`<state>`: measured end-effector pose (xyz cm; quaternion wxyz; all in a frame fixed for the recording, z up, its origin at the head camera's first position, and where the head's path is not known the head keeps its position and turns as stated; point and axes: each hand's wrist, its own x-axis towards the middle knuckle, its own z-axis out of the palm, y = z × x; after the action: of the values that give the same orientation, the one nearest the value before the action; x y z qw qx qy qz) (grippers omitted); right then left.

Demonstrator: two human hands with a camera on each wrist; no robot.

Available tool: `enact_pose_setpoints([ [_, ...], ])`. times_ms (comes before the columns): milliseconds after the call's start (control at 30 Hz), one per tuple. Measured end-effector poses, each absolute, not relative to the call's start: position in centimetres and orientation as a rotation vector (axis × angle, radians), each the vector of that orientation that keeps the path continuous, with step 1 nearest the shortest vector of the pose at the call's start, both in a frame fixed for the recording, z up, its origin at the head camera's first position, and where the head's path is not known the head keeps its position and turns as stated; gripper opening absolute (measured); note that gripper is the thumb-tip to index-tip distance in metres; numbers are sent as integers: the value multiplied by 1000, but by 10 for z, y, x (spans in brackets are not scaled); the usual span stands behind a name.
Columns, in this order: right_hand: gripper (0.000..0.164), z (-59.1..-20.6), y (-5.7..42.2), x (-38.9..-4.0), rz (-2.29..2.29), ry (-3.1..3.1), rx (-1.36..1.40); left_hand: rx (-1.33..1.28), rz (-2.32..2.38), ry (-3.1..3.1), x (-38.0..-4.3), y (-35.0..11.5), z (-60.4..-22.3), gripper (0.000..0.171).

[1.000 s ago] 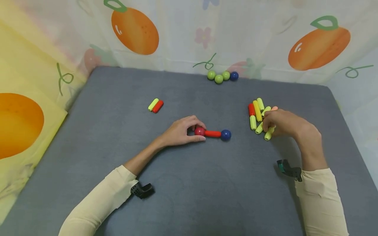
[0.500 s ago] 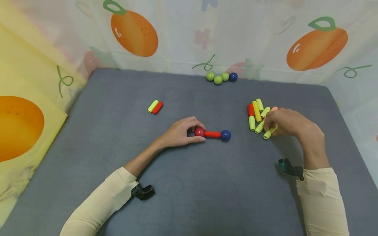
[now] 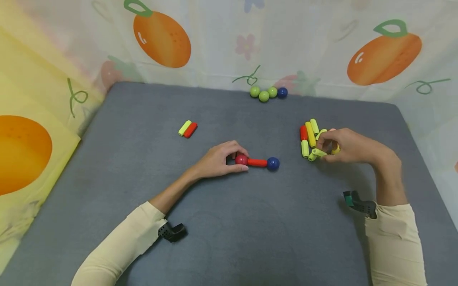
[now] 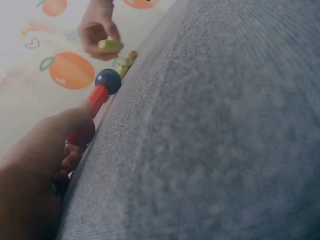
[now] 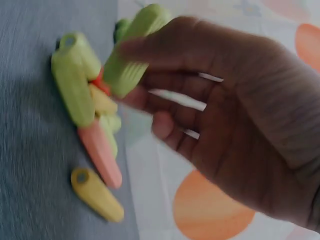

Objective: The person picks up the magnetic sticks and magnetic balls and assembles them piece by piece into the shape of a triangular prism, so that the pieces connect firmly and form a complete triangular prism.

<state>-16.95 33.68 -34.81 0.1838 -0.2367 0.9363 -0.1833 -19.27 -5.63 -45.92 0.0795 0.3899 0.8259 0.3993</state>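
Note:
In the head view my left hand (image 3: pixel 217 160) pinches a red ball (image 3: pixel 241 159) between thumb and fingers. A red stick (image 3: pixel 257 163) joins that ball to a dark blue ball (image 3: pixel 273 163), and the piece lies on the grey table. To the right, my right hand (image 3: pixel 354 146) pinches a yellow-green stick (image 5: pixel 131 57) between thumb and index finger; the right wrist view has it raised above the pile. Below it lie more yellow-green sticks (image 3: pixel 305 148), a yellow stick (image 3: pixel 310 135), a red stick (image 3: pixel 303 132) and a pink stick (image 5: pixel 100 152). The hand partly hides this pile.
Several green balls (image 3: pixel 264 96) and one blue ball (image 3: pixel 282 92) sit against the fruit-print curtain (image 3: pixel 214 47) at the table's back edge. Left of centre, a yellow-green stick (image 3: pixel 184 128) and a red stick (image 3: pixel 190 130) lie side by side.
My right hand has picked a yellow-green stick up from the near side of the pile and shifted slightly right. My left hand stays on the red ball.

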Motion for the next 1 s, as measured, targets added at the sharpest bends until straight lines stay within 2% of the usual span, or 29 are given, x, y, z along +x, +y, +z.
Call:
enact_pose_setpoints([
  [100,22,-344,326,-168,-605,2670,-729,1164,1186,2479,-193,-57,-459,31],
  [300,42,-350,292,-170,-846,2721,-811,1181,1182,2477,-193,-60,-461,31],
  [400,40,-358,274,-173,-967,2736,-797,1183,1184,2475,-194,-60,-460,32],
  [500,36,-367,258,-175,-1089,2739,-649,1188,1183,2472,-195,-60,-459,32],
  [667,40,-380,240,-177,-1149,2621,-356,1187,1177,2466,-195,-59,-459,33],
  [1000,45,-388,234,-178,-1052,2491,-308,1180,1167,2474,-194,-58,-459,34],
])
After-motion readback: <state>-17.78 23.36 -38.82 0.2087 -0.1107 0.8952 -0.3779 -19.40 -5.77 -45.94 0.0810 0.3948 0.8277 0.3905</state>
